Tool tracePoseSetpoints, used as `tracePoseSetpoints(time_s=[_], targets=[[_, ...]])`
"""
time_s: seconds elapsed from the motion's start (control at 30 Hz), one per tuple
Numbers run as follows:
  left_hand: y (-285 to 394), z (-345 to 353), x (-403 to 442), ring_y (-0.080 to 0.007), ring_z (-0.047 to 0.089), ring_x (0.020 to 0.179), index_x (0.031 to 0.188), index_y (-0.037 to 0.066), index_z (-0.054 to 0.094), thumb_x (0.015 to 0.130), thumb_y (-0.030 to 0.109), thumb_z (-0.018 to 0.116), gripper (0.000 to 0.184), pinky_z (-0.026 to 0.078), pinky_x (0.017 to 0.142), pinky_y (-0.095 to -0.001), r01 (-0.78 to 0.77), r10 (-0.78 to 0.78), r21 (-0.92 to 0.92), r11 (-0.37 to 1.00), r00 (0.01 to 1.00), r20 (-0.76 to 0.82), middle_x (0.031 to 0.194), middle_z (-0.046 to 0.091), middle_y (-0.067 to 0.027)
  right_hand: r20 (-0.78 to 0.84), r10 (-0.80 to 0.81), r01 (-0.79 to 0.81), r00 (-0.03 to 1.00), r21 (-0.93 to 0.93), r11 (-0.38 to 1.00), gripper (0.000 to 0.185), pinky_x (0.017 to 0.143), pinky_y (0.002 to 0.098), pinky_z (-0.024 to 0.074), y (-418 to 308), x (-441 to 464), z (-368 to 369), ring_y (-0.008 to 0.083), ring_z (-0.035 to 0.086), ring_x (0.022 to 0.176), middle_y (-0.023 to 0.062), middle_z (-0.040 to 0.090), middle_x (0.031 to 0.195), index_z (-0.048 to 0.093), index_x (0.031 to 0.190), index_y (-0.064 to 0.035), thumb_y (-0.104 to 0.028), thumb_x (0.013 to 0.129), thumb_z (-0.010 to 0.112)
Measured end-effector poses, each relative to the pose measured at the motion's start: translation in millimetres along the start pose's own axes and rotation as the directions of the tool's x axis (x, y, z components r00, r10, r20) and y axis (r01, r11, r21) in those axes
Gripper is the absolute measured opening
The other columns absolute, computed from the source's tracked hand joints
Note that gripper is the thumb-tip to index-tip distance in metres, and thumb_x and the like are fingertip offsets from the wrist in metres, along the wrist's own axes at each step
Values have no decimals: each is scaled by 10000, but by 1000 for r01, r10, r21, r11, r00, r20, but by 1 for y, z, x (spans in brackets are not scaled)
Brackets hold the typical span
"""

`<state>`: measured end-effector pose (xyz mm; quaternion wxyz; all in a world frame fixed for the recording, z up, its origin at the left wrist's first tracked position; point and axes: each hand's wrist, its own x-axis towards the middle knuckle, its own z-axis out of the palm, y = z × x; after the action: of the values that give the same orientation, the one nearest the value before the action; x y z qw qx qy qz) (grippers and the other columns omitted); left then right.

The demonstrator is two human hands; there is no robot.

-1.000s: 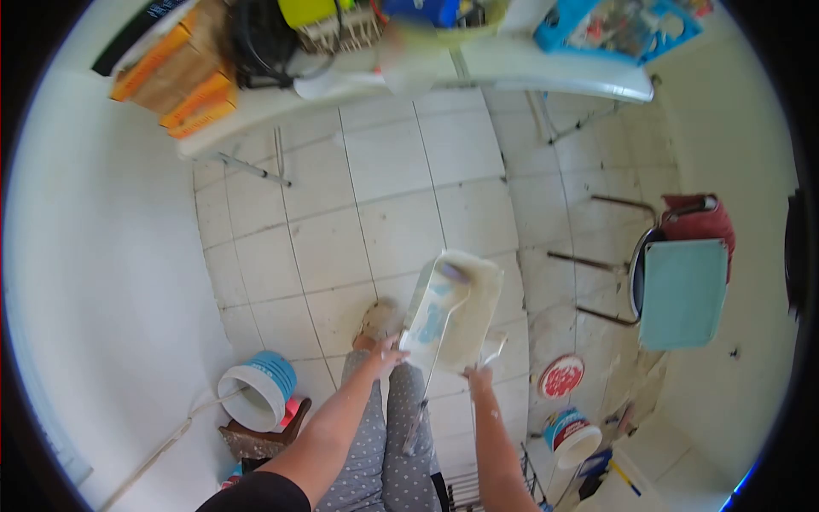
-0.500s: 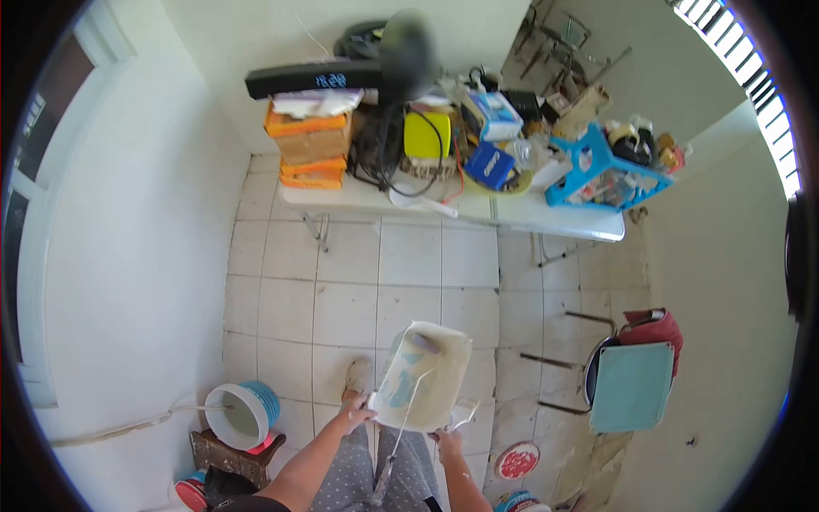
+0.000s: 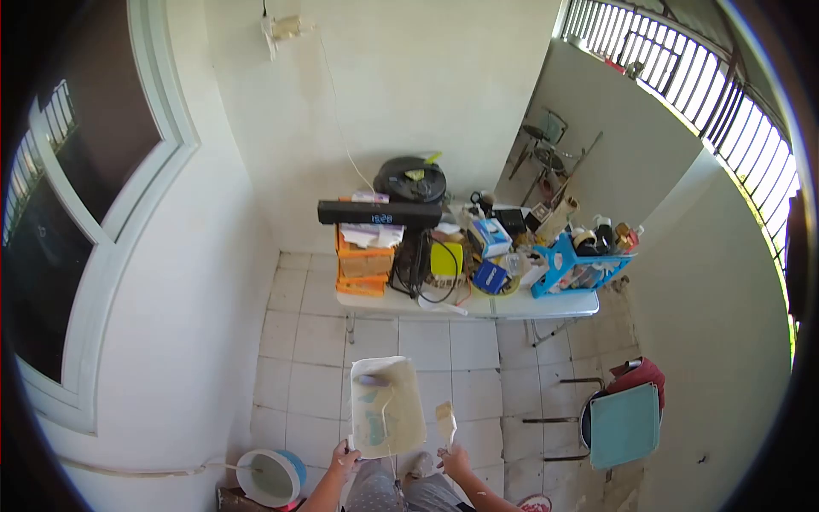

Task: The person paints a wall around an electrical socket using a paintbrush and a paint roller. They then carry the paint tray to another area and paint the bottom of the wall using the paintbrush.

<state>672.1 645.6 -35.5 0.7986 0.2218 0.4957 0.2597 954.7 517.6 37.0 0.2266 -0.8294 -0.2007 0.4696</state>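
A cream paint tray (image 3: 408, 410) with wet paint hangs in front of my legs, with a roller (image 3: 369, 381) lying at its far end and the roller's thin wire frame running toward me. My left hand (image 3: 345, 459) is closed on the tray's near left corner. My right hand (image 3: 454, 462), right of the tray and apart from it, is closed round the handle of a paintbrush (image 3: 447, 421), whose pale bristles point away from me.
A cluttered table (image 3: 401, 303) stands by the far wall. At the right is a chair with a teal board (image 3: 625, 427) and red cloth. A bucket (image 3: 270, 478) with a stick in it stands lower left. A red-and-white lid (image 3: 536, 503) lies lower right.
The view has tilted up, showing more wall and window. My right hand has come away from the tray's corner with the brush. My left hand still holds the tray.
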Motion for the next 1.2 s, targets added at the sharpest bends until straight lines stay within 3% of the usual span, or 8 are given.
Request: tracePoseSetpoints(time_s=[0.13, 0.23, 0.33, 0.47, 0.77, 0.97, 1.07, 1.2], targets=[[37, -17, 16, -315, 657, 978, 1166, -14, 505, 790, -89, 532, 384, 588, 846, -505, -110, 109, -10, 994, 992, -67, 1087, 610, -150, 101, -130, 125, 986, 53, 991, 287, 616, 352, 558, -50, 4, 20, 209, 696, 630, 136, 693, 831, 591, 1036, 2, -241, 894, 648], [57, -17, 14, -338, 655, 994, 1196, -10, 465, 794, -86, 519, 412, 582, 864, -521, -159, 151, -133, 978, 986, -67, 1125, 599, -168, 305, -124, 113, 944, 54, 992, 248, 522, 329, 563, -97, -9, 45, 183, 687, 664, 121, 663, 928, 563, 1108, 8, -165, 933, 598], [78, -12, 18, -334, 629, 1026, 1221, -7, 434, 791, -52, 522, 442, 563, 889, -510, -222, 215, -245, 944, 975, -54, 1158, 572, -172, 367, -225, 303, 903, -169, 938, 298, 532, 318, 563, -143, -21, 73, 193, 682, 653, 123, 652, 915, 534, 1172, 2, -174, 939, 594], [97, -22, 26, -328, 600, 1085, 1236, -16, 410, 784, -29, 514, 464, 550, 913, -500, -364, 383, -335, 869, 924, -12, 1201, 542, -188, 410, -157, 158, 898, 31, 987, 331, 505, 318, 544, -192, -39, 90, 193, 671, 628, 123, 631, 911, 501, 1209, 2, -170, 940, 592], [152, -29, -5, -331, 669, 989, 1254, -56, 406, 779, -36, 486, 483, 610, 784, -435, -396, 394, -293, 870, 916, -69, 1169, 588, -194, 443, -224, 294, 868, -97, 951, 256, 470, 313, 521, -245, -29, 65, 165, 636, 565, 96, 626, 830, 542, 1097, 18, -100, 892, 641], [162, -15, -17, -352, 661, 990, 1267, -48, 400, 774, -26, 493, 502, 597, 809, -478, -398, 354, -282, 873, 914, -196, 1174, 581, -202, 463, -323, 434, 825, -155, 887, 166, 461, 325, 518, -274, -31, 29, 166, 636, 540, 80, 622, 759, 572, 992, -11, -79, 859, 645], [158, -12, -20, -374, 634, 1046, 1279, -47, 389, 770, -25, 491, 519, 555, 883, -523, -470, 460, -317, 824, 881, -111, 1202, 560, -216, 489, -353, 489, 798, -184, 853, 172, 472, 321, 522, -288, -39, 14, 166, 640, 545, 80, 629, 768, 575, 1001, -9, -80, 858, 639], [149, 10, -36, -404, 583, 1132, 1294, -55, 375, 771, -29, 475, 533, 489, 960, -569, -505, 439, -357, 786, 862, -255, 1241, 531, -232, 539, -322, 498, 778, -218, 839, 177, 468, 317, 517, -313, -65, -17, 156, 628, 555, 76, 614, 745, 575, 1023, 9, -78, 881, 635]])
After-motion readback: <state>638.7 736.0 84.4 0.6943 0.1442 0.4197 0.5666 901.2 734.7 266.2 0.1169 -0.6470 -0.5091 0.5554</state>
